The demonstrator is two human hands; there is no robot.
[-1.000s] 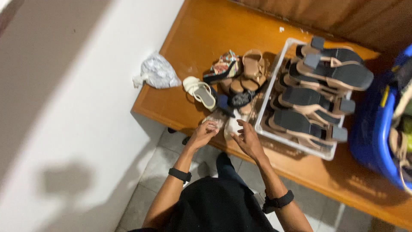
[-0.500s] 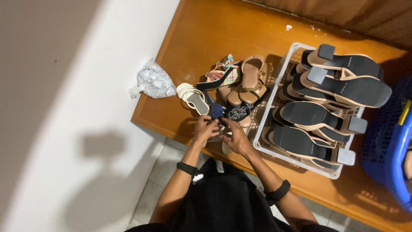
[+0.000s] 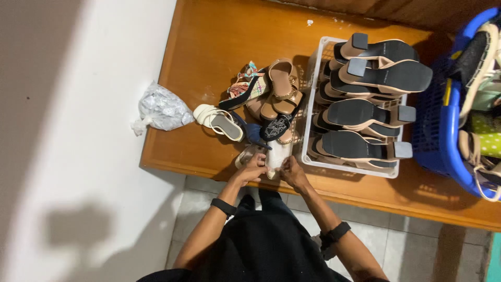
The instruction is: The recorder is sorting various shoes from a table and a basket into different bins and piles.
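Both hands meet at the table's near edge: the left hand (image 3: 252, 166) and right hand (image 3: 291, 171) pinch a pale sandal (image 3: 275, 156) between them, fingers closed on its sole and strap. It looks light, stiff-soled with soft straps, best gripped by the sole edges. Beyond the fingers lies a loose heap of sandals (image 3: 269, 99); farther right, a white basket (image 3: 313, 104) of block heels.
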